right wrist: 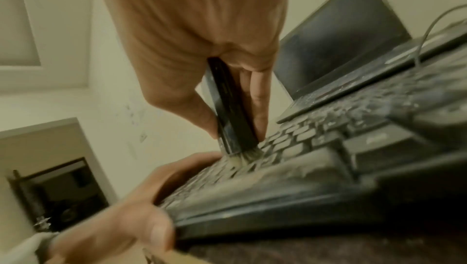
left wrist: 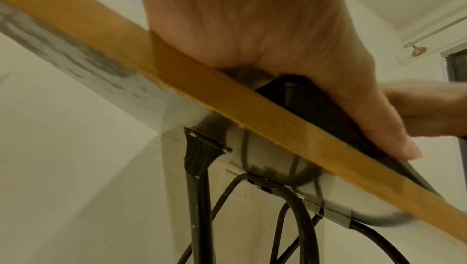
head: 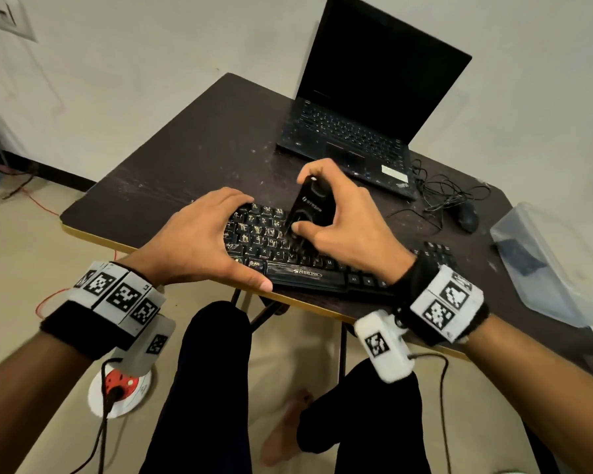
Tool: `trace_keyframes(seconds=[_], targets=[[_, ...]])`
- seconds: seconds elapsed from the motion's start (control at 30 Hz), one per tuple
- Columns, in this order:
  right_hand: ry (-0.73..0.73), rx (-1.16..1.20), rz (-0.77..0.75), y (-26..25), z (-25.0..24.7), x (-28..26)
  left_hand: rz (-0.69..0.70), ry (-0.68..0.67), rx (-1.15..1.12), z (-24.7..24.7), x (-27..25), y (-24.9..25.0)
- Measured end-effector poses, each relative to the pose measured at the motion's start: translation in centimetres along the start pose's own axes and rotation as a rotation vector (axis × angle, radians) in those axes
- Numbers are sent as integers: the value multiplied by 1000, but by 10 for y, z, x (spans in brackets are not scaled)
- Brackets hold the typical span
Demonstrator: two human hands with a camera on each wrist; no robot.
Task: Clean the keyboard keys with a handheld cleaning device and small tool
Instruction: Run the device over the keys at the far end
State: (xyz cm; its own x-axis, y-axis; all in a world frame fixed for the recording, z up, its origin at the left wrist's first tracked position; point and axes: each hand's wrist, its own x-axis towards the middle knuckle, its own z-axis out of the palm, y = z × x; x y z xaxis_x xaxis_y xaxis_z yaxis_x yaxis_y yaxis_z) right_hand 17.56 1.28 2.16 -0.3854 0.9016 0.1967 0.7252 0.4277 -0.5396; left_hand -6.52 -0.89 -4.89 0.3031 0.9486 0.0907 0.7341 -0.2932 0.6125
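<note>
The keyboard [head: 308,265] lies along the near edge of the desk [head: 172,165], its front slightly overhanging, and my right hand [head: 343,220] has its fingers and thumb curled round the black handheld cleaning device [head: 310,208], held upright with its brush tip [right wrist: 246,153] pressed down among the keys near the middle of the board. My left hand [head: 199,241] lies spread over the keyboard's left end, thumb hooked along its front edge, steadying it. I judge the job only partly done: the keys to the left of the brush are thick with pale grime, and the right-hand block is mostly hidden by my wrist, so I cannot tell its state. A separate small tool I cannot make out anywhere. By count: one keyboard, one cleaning device, one open laptop [head: 367,107] at the far edge, one mouse [head: 466,217] with its tangled cable toward the right edge, one clear plastic box [head: 548,261] by the right corner.
</note>
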Motion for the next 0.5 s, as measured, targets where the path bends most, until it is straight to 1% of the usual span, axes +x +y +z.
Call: trace_keyframes(seconds=[0.03, 0.07, 0.17, 0.2, 0.3, 0.33, 0.43, 0.5], targets=[[-23, -3, -22, -2, 3, -2, 0, 0, 0, 0, 0, 0], [-9, -18, -10, -1, 3, 2, 3, 1, 4, 0, 0, 0], [92, -39, 78, 5, -4, 13, 9, -3, 5, 0, 0, 0], [83, -51, 58, 4, -4, 12, 6, 0, 3, 0, 0, 0], [-55, -42, -46, -5, 1, -2, -1, -2, 0, -1, -1, 0], [-48, -47, -29, -4, 0, 0, 1, -4, 0, -1, -1, 0], [56, -40, 89, 5, -10, 9, 5, -7, 2, -1, -1, 1], [34, -41, 48, 3, -8, 0, 1, -3, -1, -1, -1, 0]])
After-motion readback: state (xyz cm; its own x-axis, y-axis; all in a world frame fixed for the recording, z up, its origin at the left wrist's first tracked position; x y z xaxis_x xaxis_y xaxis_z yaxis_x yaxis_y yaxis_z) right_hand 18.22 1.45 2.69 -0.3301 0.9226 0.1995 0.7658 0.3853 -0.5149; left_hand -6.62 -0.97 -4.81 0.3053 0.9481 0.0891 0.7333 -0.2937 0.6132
